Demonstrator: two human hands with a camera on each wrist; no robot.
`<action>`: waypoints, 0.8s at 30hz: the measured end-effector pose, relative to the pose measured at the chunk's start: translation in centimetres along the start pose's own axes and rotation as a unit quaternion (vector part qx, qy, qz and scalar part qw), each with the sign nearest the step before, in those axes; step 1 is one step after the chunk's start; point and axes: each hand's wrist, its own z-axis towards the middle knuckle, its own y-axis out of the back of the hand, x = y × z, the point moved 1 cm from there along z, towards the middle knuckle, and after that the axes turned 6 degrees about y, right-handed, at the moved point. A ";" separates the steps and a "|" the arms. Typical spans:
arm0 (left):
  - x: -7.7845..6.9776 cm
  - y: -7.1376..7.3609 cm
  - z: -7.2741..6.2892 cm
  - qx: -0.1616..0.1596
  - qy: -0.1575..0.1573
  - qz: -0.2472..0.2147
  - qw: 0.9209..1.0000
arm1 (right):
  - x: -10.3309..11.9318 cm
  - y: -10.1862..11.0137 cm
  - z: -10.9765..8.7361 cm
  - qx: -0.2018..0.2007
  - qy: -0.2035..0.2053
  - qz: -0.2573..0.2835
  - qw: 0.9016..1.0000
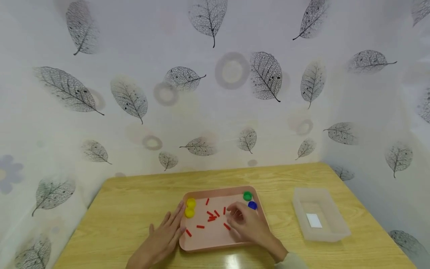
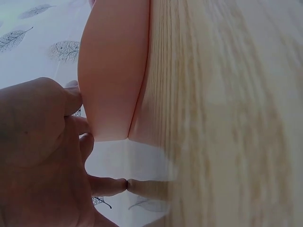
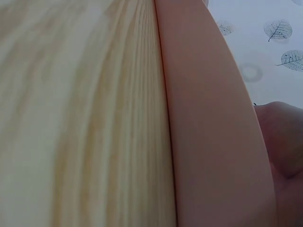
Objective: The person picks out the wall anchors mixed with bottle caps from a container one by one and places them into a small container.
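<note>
A pink tray [image 1: 215, 241] lies on the wooden table, with several short red sticks [image 1: 200, 226] scattered across its floor. Along its left wall my left hand [image 1: 164, 237] rests, fingers extended and touching the rim; the left wrist view shows those fingers at the tray's outer side [image 2: 113, 71]. Over the tray's right half, my right hand [image 1: 248, 224] has bent fingers, with the fingertips close beside two red sticks. I cannot tell whether anything is between them. In the right wrist view, the tray wall [image 3: 213, 123] hides most of this hand.
Yellow round pieces [image 1: 190, 208] sit inside the tray's left end. A green round piece [image 1: 247, 196] and a blue one [image 1: 252, 205] are in its far right corner. Right of the tray stands a translucent box [image 1: 327, 237] containing a white card [image 1: 314, 220]. A leaf-patterned wall rises behind.
</note>
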 end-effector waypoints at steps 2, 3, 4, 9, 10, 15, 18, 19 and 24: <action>0.0 0.0 0.0 0.000 0.001 -0.001 1.000 | 0.1 -0.1 0.1 0.023 -0.005 0.007 1.000; 0.0 0.0 0.0 0.000 0.002 -0.002 1.000 | 0.1 -0.1 0.1 0.033 -0.005 0.009 0.999; 0.0 0.0 0.0 0.001 0.003 -0.001 1.000 | 0.1 -0.1 0.1 0.041 -0.007 0.011 0.999; 0.0 0.0 0.0 0.005 0.009 -0.001 1.000 | 0.1 -0.3 0.0 0.066 -0.005 0.001 0.998; 0.0 0.0 0.0 0.005 0.009 -0.001 1.000 | 0.1 -0.3 0.0 0.070 -0.004 -0.003 0.998; 0.0 0.0 0.0 0.003 0.004 0.000 1.000 | 0.0 -0.5 -0.1 0.078 -0.001 -0.028 0.997; 0.0 0.0 0.0 0.006 0.005 -0.003 1.000 | 0.0 -0.5 -0.1 0.081 -0.004 -0.033 0.996; 0.0 0.0 0.0 0.007 0.006 -0.004 1.000 | 0.1 -0.5 -0.1 0.082 -0.004 -0.034 0.996; -0.1 0.1 0.1 0.012 0.013 -0.004 1.000 | 0.2 -0.6 0.0 0.084 0.002 -0.038 0.996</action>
